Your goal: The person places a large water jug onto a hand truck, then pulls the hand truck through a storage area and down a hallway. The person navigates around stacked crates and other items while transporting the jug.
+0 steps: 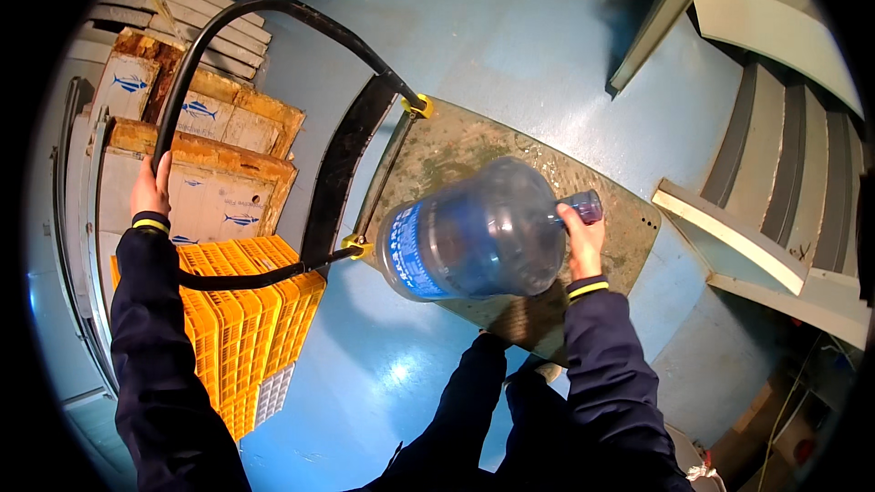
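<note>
My right hand [584, 241] is closed around the neck of a large clear plastic water jug [483, 237] with a blue label. The jug lies tilted with its neck toward my right and its base toward the trolley's handle end; whether it rests on the bed or hangs just over it, I cannot tell. Below it is the worn, stained bed of a platform trolley [606, 196]. On the left, my left hand [151, 189] grips the trolley's black curved handle [273, 4], its fingers partly hidden. Yellow brackets [417, 107] join handle and bed.
Stacked yellow plastic crates [237, 310] stand beside the handle at the left. Behind them are piled worn cartons [210, 169] with blue fish prints. Metal stairs [766, 146] rise at the right. My legs [465, 392] are close to the trolley on the blue floor [383, 419].
</note>
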`<state>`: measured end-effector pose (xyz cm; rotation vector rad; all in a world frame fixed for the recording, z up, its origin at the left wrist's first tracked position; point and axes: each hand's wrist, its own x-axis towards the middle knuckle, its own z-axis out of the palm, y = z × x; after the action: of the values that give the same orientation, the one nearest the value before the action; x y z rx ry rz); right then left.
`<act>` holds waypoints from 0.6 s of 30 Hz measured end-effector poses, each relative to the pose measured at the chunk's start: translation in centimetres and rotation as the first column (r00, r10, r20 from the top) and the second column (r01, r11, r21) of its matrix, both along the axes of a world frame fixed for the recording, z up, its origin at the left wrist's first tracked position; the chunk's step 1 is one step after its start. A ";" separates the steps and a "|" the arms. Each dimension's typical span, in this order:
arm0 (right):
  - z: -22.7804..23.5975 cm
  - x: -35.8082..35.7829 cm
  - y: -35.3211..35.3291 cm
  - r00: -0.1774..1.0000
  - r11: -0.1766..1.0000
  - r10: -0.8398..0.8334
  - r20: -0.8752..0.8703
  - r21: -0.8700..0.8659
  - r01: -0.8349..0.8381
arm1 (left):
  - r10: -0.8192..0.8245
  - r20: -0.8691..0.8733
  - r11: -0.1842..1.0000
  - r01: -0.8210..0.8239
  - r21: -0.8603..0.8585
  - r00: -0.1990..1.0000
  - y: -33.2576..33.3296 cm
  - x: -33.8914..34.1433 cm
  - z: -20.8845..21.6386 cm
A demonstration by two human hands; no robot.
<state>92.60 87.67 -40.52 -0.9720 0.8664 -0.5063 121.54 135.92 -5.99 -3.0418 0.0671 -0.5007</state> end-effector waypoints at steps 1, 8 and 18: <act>2.4 0.6 1.4 1.000 0.990 0.026 -0.003 -0.138 -0.026 | -0.013 0.050 0.999 0.010 0.041 0.999 0.4 0.2 -0.9; 14.6 1.8 10.6 0.892 0.339 0.419 -0.173 -0.881 -0.330 | 0.096 -0.004 0.981 -0.094 0.172 0.995 -0.9 -1.0 -0.9; 11.7 1.2 10.6 0.853 0.332 0.445 -0.272 -0.835 -0.440 | 0.083 -0.053 0.995 -0.079 0.060 0.995 1.8 -11.8 -1.5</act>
<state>93.82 98.24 -28.84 -2.1246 0.2047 -0.4614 109.79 137.71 -7.45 -2.9876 -0.0387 -0.4008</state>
